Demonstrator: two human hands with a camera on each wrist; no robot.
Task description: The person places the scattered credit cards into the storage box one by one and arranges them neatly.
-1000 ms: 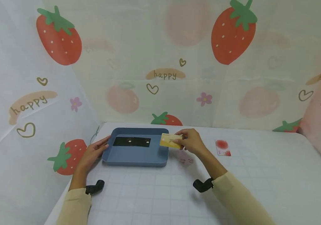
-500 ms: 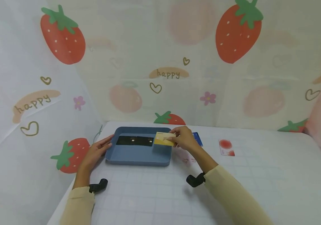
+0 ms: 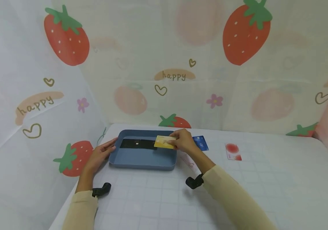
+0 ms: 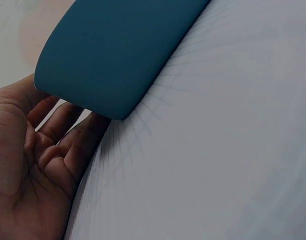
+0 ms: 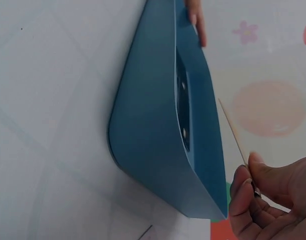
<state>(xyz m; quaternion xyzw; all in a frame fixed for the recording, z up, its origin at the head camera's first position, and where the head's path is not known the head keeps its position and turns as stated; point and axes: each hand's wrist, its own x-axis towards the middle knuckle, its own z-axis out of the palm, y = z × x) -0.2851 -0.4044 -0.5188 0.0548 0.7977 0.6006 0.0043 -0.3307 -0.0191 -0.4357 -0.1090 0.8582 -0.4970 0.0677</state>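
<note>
Yellow card [image 3: 161, 141] shifted left, partly hiding rightmost black card [image 3: 147, 144].

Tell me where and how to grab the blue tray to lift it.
Probably take the blue tray by its two short end walls, one hand each, coming from outside: its walls stand upright all round while its base sits flat. Black cards lie inside, so keep it level. The left hand touches the left end; the right hand holds the yellow card.

Beige sleeves [image 3: 236, 203], black wrist cameras [image 3: 194, 182]
</note>
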